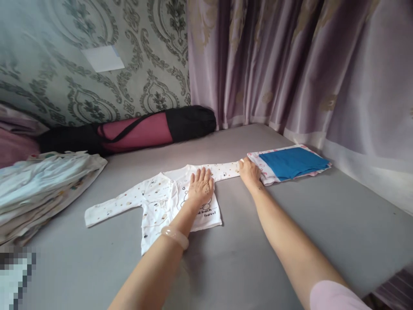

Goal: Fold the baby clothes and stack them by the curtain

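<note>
A small white baby shirt [161, 200] with little printed spots lies spread on the grey bed sheet [290, 228], sleeves stretched out to both sides. My left hand [200, 186] lies flat on the shirt's chest, fingers stretched out; a pale bangle sits on that wrist. My right hand [249, 171] is closed on the cuff end of the shirt's right sleeve [226, 170], pinching it just beside a folded stack of clothes [290, 163] with a blue piece on top.
A pile of light clothes [41, 189] lies at the left edge. A rolled mat in a black and maroon bag [135, 131] rests against the patterned wall. Purple curtains [306, 64] hang along the back right.
</note>
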`<state>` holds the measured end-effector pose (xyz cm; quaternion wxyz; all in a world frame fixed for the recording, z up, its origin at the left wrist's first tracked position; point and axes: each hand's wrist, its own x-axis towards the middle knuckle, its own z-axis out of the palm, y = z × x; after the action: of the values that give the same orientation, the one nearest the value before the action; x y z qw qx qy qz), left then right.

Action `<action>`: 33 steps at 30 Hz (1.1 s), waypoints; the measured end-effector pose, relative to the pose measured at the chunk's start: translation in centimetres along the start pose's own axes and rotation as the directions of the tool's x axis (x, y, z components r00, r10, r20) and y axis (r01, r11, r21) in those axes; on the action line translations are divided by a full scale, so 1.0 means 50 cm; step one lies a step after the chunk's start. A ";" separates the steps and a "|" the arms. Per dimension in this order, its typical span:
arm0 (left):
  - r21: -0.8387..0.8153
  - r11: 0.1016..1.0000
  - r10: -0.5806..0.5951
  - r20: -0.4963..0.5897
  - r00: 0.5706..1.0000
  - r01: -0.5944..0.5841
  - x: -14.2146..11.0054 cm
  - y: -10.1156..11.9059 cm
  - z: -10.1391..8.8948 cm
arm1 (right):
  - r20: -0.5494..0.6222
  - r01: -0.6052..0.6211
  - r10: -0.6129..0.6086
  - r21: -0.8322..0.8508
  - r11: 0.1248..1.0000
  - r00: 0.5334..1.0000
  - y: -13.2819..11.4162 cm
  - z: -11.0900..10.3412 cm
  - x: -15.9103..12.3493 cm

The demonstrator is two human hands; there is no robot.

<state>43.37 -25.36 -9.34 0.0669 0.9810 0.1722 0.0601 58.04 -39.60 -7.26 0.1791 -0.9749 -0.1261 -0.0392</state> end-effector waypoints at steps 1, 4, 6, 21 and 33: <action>-0.005 1.000 -0.006 0.001 1.000 0.006 0.000 0.001 0.000 | -0.008 -0.008 0.008 0.009 1.000 1.000 0.000 0.001 0.001; -0.030 0.999 -0.013 0.003 1.000 0.013 0.004 0.001 -0.008 | 0.018 -0.068 0.067 0.116 0.991 0.998 0.001 -0.006 0.013; -0.045 0.999 0.007 0.008 1.000 -0.007 0.012 -0.004 -0.022 | 0.082 -0.128 0.111 0.231 0.965 0.990 0.001 -0.018 0.027; -0.102 0.986 0.155 0.293 0.943 -0.131 0.062 -0.078 -0.064 | 0.130 -0.192 0.148 0.793 0.578 0.980 -0.063 -0.061 0.045; -0.118 0.978 0.198 0.268 0.943 -0.172 0.094 -0.077 -0.096 | 0.289 -0.251 -0.118 0.932 0.262 0.950 -0.281 -0.092 -0.047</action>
<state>45.80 -19.62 -4.78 0.1299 0.9873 0.0651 -0.0643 51.99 -29.10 1.53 0.7128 -0.6631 -0.1076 0.2018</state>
